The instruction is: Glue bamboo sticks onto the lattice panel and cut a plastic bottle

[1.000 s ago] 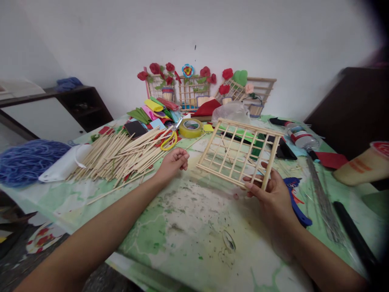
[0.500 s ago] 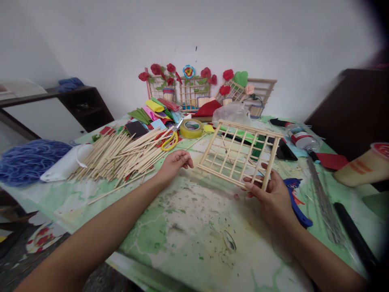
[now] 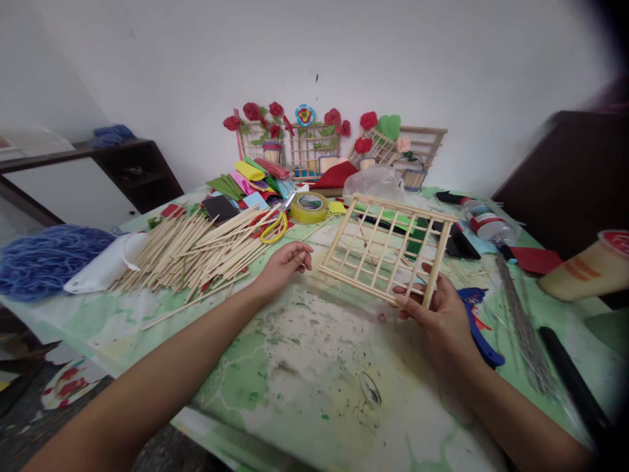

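A lattice frame of thin wooden sticks (image 3: 386,249) is tilted above the table, gripped at its lower right corner by my right hand (image 3: 437,305). The thumb lies in front of the corner and the fingers reach behind it. My left hand (image 3: 287,265) is beside the frame's left edge, not touching it, with its fingers curled in; nothing shows in it. Just behind the left hand are yellow-handled scissors (image 3: 274,227) and a roll of clear tape (image 3: 309,207). To its left lies a pile of loose sticks (image 3: 196,252).
Blue yarn (image 3: 54,262) is at the far left. Decorated lattices with red paper flowers (image 3: 314,147) lean on the wall. At the right are a plastic bottle (image 3: 489,223), a blue-handled tool (image 3: 484,337), grey wires (image 3: 523,328), a black rod (image 3: 572,373) and a cup (image 3: 587,265).
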Motion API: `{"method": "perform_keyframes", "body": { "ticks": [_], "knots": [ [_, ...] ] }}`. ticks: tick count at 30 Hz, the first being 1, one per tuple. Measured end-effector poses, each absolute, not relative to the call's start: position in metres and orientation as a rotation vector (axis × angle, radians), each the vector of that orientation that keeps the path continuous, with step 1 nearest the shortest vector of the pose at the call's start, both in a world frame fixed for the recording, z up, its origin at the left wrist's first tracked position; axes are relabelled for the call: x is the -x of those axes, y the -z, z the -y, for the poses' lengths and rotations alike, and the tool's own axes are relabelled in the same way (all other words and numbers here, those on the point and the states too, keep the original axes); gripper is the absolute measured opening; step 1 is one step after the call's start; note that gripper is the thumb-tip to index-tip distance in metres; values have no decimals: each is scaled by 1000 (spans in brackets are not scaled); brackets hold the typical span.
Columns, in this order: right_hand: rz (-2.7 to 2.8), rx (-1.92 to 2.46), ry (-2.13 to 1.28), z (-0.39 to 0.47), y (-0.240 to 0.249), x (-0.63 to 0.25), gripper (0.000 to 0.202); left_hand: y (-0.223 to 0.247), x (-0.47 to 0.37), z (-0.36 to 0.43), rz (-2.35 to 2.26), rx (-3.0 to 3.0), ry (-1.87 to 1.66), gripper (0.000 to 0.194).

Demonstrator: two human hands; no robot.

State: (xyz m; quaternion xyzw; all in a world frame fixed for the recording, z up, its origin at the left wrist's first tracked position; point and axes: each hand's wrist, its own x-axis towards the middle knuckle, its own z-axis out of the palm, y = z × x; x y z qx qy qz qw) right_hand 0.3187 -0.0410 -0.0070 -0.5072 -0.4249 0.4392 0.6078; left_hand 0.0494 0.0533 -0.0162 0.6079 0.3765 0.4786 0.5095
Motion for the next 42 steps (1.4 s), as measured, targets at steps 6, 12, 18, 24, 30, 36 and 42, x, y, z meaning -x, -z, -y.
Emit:
{"method": "perform_keyframes", "body": {
  "ticks": [6,12,18,24,30,36,42],
  "knots": [
    [977,1166,-1016,41,7,-318,78,17,-48,-54,-927,-1540,-1179,18],
    [998,1163,-1019,41,8,-319,77,16,-48,-53,-926,-1442,-1191,23],
    [996,1177,-1007,40,8,-319,78,18,-48,-55,-987,-1481,-1247,25],
    [1005,1183,-1004,40,9,-320,79,13,-44,-53,-1103,-1784,-1195,24],
    [996,1180,-1007,41,9,-319,79,6,-45,-50,-995,-2105,-1120,28],
    [1005,1178,-1006,41,8,-318,78,8,-47,-50,-942,-2155,-1135,21],
    [1022,1184,-1022,42,8,-316,81,6,-48,-48,-983,-2167,-1105,20]
  ]
}}
